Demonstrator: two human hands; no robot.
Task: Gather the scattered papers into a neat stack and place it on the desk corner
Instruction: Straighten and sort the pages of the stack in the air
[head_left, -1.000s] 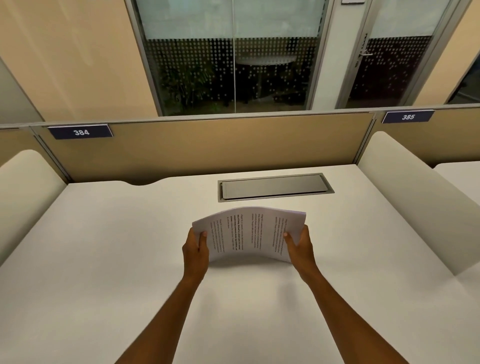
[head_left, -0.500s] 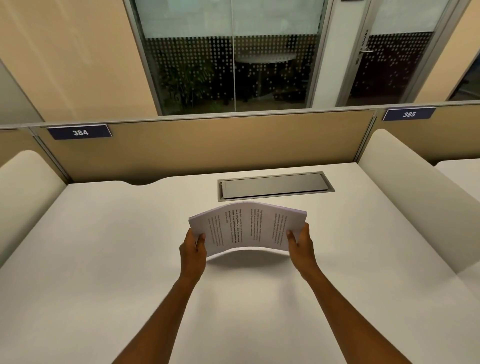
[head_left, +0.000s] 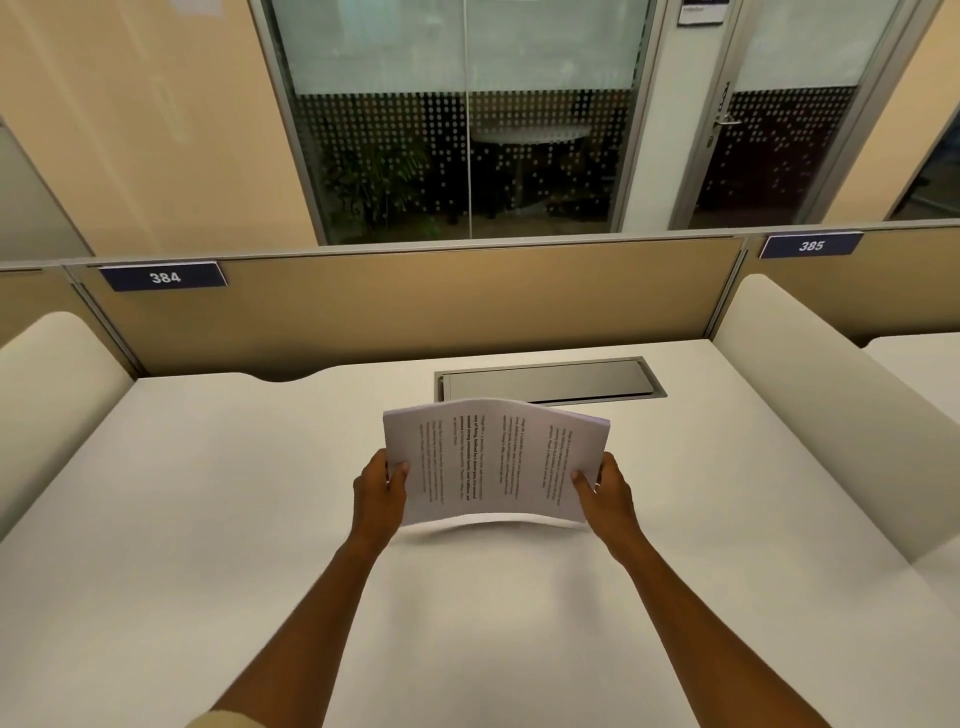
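Note:
A stack of printed white papers (head_left: 496, 460) is held in the air above the middle of the white desk (head_left: 208, 519), bowed upward in the centre, with its text running sideways. My left hand (head_left: 379, 493) grips the stack's left edge and my right hand (head_left: 605, 491) grips its right edge, thumbs on top. The lower edge of the stack hangs a little above the desk and casts a soft shadow there.
A grey metal cable hatch (head_left: 550, 382) is set into the desk just behind the papers. Tan divider panels with labels 384 (head_left: 163, 276) and 385 (head_left: 810, 245) close the back. Cream side partitions (head_left: 810, 405) flank the desk left and right.
Both hands have raised the stack off the desk and tilted it more upright; its lower edge, which stood near the surface, now hangs above it.

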